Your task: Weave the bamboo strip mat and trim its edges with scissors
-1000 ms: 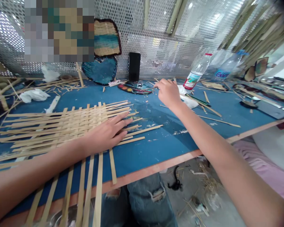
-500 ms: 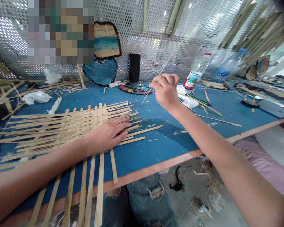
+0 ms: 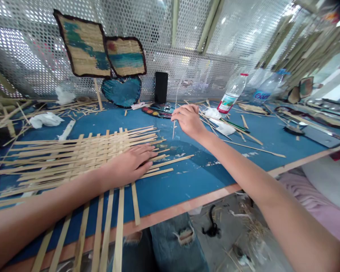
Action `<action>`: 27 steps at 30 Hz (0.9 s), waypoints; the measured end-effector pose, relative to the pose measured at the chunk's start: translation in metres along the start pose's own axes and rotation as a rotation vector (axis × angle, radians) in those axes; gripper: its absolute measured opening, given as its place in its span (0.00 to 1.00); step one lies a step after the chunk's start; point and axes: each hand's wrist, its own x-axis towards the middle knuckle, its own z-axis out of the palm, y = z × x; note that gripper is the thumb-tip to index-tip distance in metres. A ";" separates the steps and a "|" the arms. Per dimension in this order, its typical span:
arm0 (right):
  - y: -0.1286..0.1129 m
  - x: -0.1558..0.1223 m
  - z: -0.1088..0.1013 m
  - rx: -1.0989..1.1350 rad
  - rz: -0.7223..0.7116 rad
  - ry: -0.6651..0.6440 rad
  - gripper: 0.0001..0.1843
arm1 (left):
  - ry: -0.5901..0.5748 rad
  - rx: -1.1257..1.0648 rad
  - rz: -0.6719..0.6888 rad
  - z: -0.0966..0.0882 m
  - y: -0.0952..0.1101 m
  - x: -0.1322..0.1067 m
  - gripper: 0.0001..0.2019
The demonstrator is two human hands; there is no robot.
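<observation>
My left hand (image 3: 132, 163) lies flat, fingers stretched out, on the right edge of a half-woven mat of bamboo strips (image 3: 73, 153) on the blue table (image 3: 187, 177). Several long strips of the mat hang over the table's front edge. My right hand (image 3: 188, 120) is raised a little above the table further back, fingers pinched on a thin bamboo sliver (image 3: 174, 121) that stands nearly upright, its lower end pointing down at the table.
A paint palette (image 3: 158, 110), a black phone (image 3: 161, 87) and woven pieces (image 3: 85, 43) stand by the mesh wall. Plastic bottles (image 3: 232, 94), tissue (image 3: 218, 119) and loose strips lie right of my hand. Crumpled tissue (image 3: 45, 119) lies at left. My knee in torn jeans shows below.
My right hand picked a thin sliver off the table near the palette, lifted it, then brought it left and lower, turning it nearly upright. The left hand stayed on the mat.
</observation>
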 end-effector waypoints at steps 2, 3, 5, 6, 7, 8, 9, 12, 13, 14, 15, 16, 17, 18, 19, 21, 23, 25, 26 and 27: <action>-0.001 0.000 -0.004 0.005 -0.035 0.049 0.17 | 0.002 0.004 -0.001 0.000 0.000 0.000 0.26; -0.002 0.000 -0.007 0.007 -0.058 0.072 0.16 | 0.003 0.004 -0.001 0.000 -0.001 0.001 0.26; -0.005 0.001 -0.013 0.004 -0.091 0.108 0.15 | 0.001 0.004 0.001 0.000 -0.001 0.001 0.25; -0.005 0.001 -0.015 -0.004 -0.096 0.120 0.15 | 0.000 0.005 0.002 0.000 -0.001 0.001 0.25; -0.006 0.001 -0.017 -0.015 -0.093 0.125 0.16 | -0.006 0.005 0.004 0.000 0.001 0.000 0.25; -0.005 0.001 -0.018 -0.026 -0.089 0.119 0.16 | -0.011 0.003 0.007 0.000 0.002 0.000 0.25; -0.004 0.001 -0.019 -0.036 -0.090 0.107 0.16 | -0.007 -0.001 0.001 0.000 0.005 -0.001 0.25; 0.002 0.000 -0.022 -0.079 -0.104 0.062 0.15 | 0.091 -0.026 -0.112 -0.007 0.008 -0.004 0.28; 0.004 0.000 -0.024 -0.105 -0.090 0.059 0.15 | 0.142 -0.028 -0.188 -0.011 0.005 -0.005 0.30; 0.006 0.000 -0.026 -0.135 -0.064 0.062 0.16 | 0.187 -0.020 -0.273 -0.015 -0.001 -0.005 0.32; 0.007 0.000 -0.028 -0.164 -0.035 0.060 0.17 | 0.205 0.001 -0.355 -0.020 -0.010 -0.006 0.34; 0.007 0.000 -0.030 -0.186 -0.013 0.053 0.17 | 0.207 0.047 -0.417 -0.025 -0.021 -0.006 0.34; 0.007 0.000 -0.032 -0.193 -0.005 0.042 0.18 | 0.178 0.097 -0.455 -0.030 -0.035 -0.007 0.35; 0.006 0.000 -0.033 -0.183 -0.010 0.028 0.18 | 0.124 0.146 -0.496 -0.034 -0.050 -0.007 0.36; 0.004 0.001 -0.034 -0.157 -0.020 0.016 0.18 | 0.046 0.175 -0.536 -0.036 -0.066 -0.008 0.36; -0.003 0.002 -0.035 -0.065 -0.016 0.032 0.19 | -0.065 0.160 -0.527 -0.039 -0.092 -0.010 0.35; -0.011 0.001 -0.035 0.039 0.061 0.125 0.21 | -0.079 0.127 -0.464 -0.039 -0.108 -0.014 0.36; -0.021 -0.001 -0.037 0.136 0.155 0.273 0.24 | -0.065 0.103 -0.393 -0.037 -0.115 -0.016 0.35; -0.026 -0.002 -0.039 0.179 0.185 0.348 0.25 | -0.062 0.100 -0.365 -0.036 -0.116 -0.016 0.34; -0.030 -0.004 -0.040 0.216 0.192 0.413 0.26 | -0.062 0.102 -0.350 -0.036 -0.115 -0.016 0.34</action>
